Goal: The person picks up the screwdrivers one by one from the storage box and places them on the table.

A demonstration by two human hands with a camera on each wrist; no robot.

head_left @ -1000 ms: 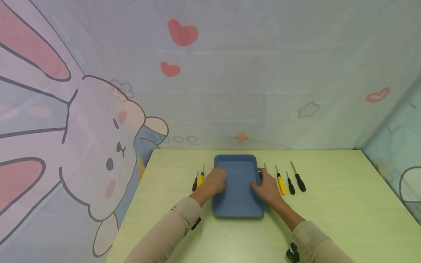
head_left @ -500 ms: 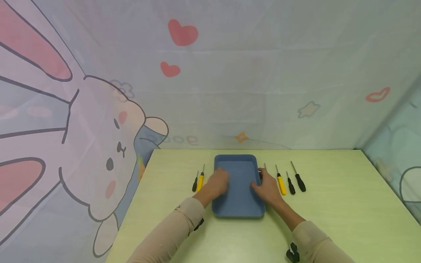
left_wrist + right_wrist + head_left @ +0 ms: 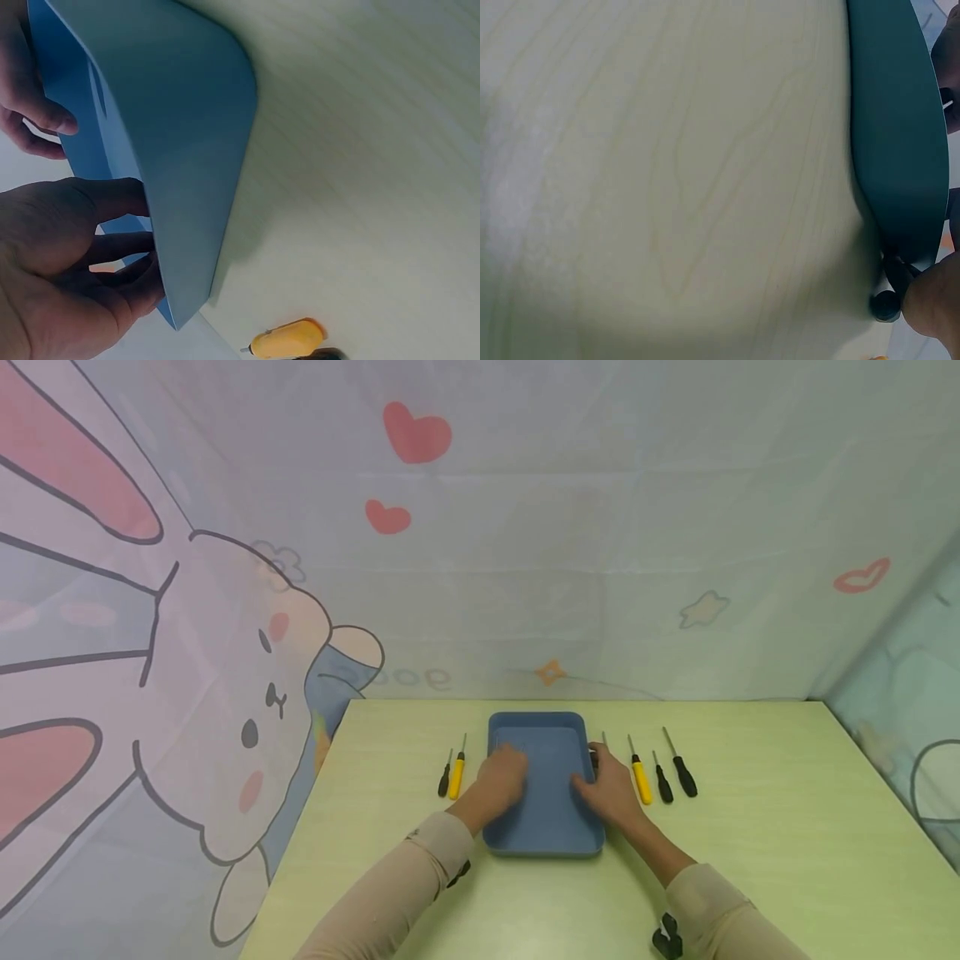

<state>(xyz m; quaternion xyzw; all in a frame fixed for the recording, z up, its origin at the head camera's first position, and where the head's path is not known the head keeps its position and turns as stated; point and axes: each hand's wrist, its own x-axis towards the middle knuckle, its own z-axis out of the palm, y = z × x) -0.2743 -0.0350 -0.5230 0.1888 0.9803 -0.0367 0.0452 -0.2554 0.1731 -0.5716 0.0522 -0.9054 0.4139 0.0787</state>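
Note:
A shallow blue-grey rectangular tray [image 3: 546, 835] lies on the table between both hands. My left hand [image 3: 502, 778] is inside it, near its left wall, with the fingers bent. In the left wrist view the fingertips [image 3: 139, 247] pass behind the tray wall [image 3: 191, 135], so whether they hold anything is hidden. My right hand [image 3: 611, 789] grips the tray's right wall, its thumb inside and its fingers outside. A rounded black piece [image 3: 886, 306] sits between that hand and the wall in the right wrist view.
Left of the tray lie a small black screwdriver [image 3: 444, 781] and a yellow one [image 3: 456, 777]. To the right are a yellow screwdriver [image 3: 642, 781], a short black one [image 3: 663, 785] and a longer black one [image 3: 684, 777]. A printed cloth [image 3: 525, 568] hangs behind the table [image 3: 787, 827].
My left hand has shifted a little to the right, further over the tray floor, and uncovered more of the left yellow screwdriver. The right hand and the tray have stayed in place.

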